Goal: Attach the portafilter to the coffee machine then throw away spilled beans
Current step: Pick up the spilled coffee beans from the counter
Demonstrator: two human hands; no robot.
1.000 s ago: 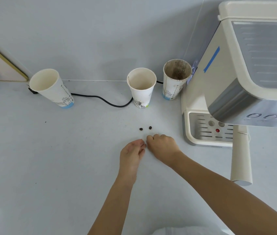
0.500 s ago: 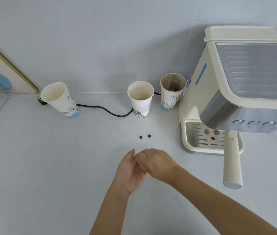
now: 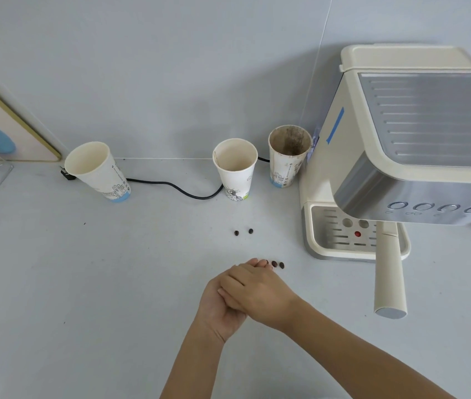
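Observation:
The cream coffee machine (image 3: pixel 352 156) stands at the right, and the portafilter's cream handle (image 3: pixel 388 272) juts out toward me from under its head. Two dark coffee beans (image 3: pixel 243 232) lie on the white counter in front of the middle cup. Another two beans (image 3: pixel 278 265) lie just beyond my fingertips. My left hand (image 3: pixel 218 309) is turned palm up with its fingers stretched forward. My right hand (image 3: pixel 257 292) lies across that palm, fingers curled down onto it. Whatever lies between the two hands is hidden.
Three paper cups stand along the back wall: a left cup (image 3: pixel 96 171), a middle cup (image 3: pixel 235 168) and a stained cup (image 3: pixel 289 154) beside the machine. A black cable (image 3: pixel 176 188) runs between them. The drip tray (image 3: pixel 340 240) sits under the machine's head.
Both hands have left the counter surface; my left hand turned palm up and my right hand moved over it. Two beans near the fingertips are now uncovered. My view rose and pulled back.

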